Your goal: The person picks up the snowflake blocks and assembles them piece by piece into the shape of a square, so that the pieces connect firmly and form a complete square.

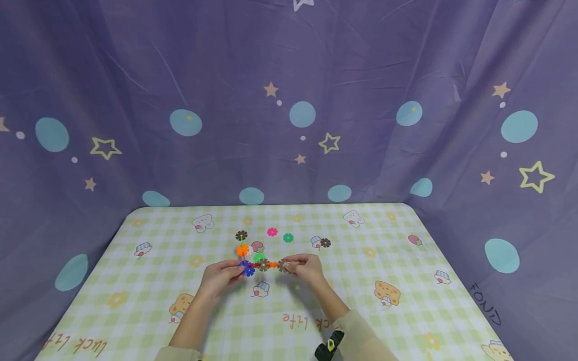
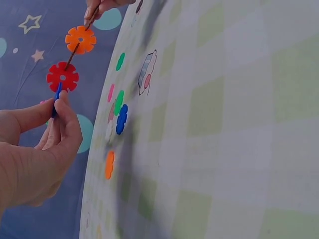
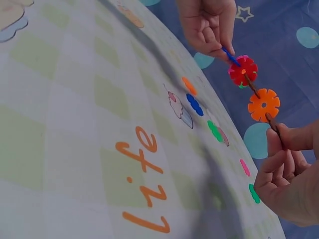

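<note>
Between the two hands stretches a short chain of slotted plastic flower discs. My left hand [image 1: 218, 281] pinches the blue disc [image 2: 57, 99] at one end between thumb and fingers. Joined to it come a red disc [image 2: 63, 77], a brown disc [image 3: 252, 87] seen edge-on, and an orange disc [image 3: 263, 105]. At the other end, my right hand [image 1: 308, 269] pinches a second brown disc [image 3: 273, 128]. The chain hangs above the tabletop. Bits of pink and green show behind the red disc; whether they join the chain, I cannot tell.
Loose discs lie beyond the hands on the checked tablecloth [image 1: 361, 321]: a pink disc [image 1: 272, 232], a green disc [image 1: 288, 237], a dark brown disc [image 1: 325, 242], a lighter green disc [image 3: 215, 131], a blue disc [image 3: 195, 104] and an orange disc [image 2: 109, 165]. A purple curtain [image 1: 226, 60] surrounds the table.
</note>
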`<state>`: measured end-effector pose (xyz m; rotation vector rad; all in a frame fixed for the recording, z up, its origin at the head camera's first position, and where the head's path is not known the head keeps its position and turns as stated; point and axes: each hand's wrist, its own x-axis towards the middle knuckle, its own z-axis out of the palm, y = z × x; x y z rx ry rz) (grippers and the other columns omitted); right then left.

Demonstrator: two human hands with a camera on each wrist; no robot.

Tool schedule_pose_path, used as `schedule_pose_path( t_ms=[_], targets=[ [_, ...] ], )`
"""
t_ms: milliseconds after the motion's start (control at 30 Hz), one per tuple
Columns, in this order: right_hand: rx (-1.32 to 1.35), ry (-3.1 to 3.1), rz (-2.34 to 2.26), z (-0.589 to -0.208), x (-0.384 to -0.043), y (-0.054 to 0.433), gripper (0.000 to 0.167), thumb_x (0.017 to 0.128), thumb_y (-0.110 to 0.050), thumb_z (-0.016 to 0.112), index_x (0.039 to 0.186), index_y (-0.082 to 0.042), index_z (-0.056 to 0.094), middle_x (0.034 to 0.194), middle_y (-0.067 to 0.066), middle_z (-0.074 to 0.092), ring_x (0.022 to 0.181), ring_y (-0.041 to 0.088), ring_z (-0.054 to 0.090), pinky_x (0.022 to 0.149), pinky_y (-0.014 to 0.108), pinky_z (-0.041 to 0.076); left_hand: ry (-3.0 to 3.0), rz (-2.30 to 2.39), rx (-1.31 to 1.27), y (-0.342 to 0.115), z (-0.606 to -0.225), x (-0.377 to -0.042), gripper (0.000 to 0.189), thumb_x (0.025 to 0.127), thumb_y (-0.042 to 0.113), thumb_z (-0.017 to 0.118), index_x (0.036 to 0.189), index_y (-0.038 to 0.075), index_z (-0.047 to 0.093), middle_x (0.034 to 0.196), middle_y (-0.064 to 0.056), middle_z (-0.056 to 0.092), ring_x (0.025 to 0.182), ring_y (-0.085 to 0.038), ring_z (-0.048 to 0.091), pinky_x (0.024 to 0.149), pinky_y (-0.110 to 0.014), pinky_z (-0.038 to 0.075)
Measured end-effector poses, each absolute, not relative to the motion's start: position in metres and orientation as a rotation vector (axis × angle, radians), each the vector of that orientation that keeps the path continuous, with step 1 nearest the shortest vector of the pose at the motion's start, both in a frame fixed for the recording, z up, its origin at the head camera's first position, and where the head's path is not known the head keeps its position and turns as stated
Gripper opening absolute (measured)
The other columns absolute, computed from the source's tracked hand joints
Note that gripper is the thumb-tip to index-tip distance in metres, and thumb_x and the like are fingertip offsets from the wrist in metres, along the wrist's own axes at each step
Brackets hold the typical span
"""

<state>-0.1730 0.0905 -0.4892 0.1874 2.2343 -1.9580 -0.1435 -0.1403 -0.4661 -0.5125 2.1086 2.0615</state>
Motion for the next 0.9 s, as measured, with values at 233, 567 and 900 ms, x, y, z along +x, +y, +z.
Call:
schedule_pose_path(
  t_ms=[233, 567, 900],
  targets=[
    [0.185, 2.172, -1.984, -0.489, -0.171, 0.09, 0.021, 0.081, -0.002, 0.073, 0.1, 0.007, 0.071, 0.078, 0.005, 0.075, 0.059, 0.004, 0.063, 0.057, 0.021, 0.055, 2.221, 2.034, -0.515, -0.135, -0.466, -0.143, 0.032, 0.087, 0.002, 0.068, 0.114, -0.013, 0.061, 0.091, -0.015, 0.074, 0.069, -0.009, 0.068, 0.072, -0.03, 0.062],
    [0.135, 2.168, -1.978, -0.491, -0.163, 0.092, 0.024, 0.081, -0.003, 0.073, 0.104, 0.005, 0.071, 0.084, 0.009, 0.075, 0.064, 0.005, 0.065, 0.064, 0.023, 0.058, 2.337, 1.978, -0.533, -0.127, -0.462, -0.143, 0.027, 0.083, 0.0, 0.07, 0.106, -0.014, 0.065, 0.087, -0.02, 0.074, 0.068, -0.015, 0.07, 0.07, -0.034, 0.062],
    [0.128, 2.139, -1.972, -0.491, -0.161, 0.091, 0.023, 0.08, -0.004, 0.074, 0.101, 0.004, 0.071, 0.085, 0.009, 0.076, 0.067, 0.006, 0.067, 0.069, 0.026, 0.061, 2.408, 1.862, -0.452, -0.132, -0.45, -0.148, 0.027, 0.083, 0.006, 0.072, 0.105, -0.009, 0.067, 0.088, -0.017, 0.074, 0.072, -0.018, 0.071, 0.074, -0.036, 0.062]
  ],
)
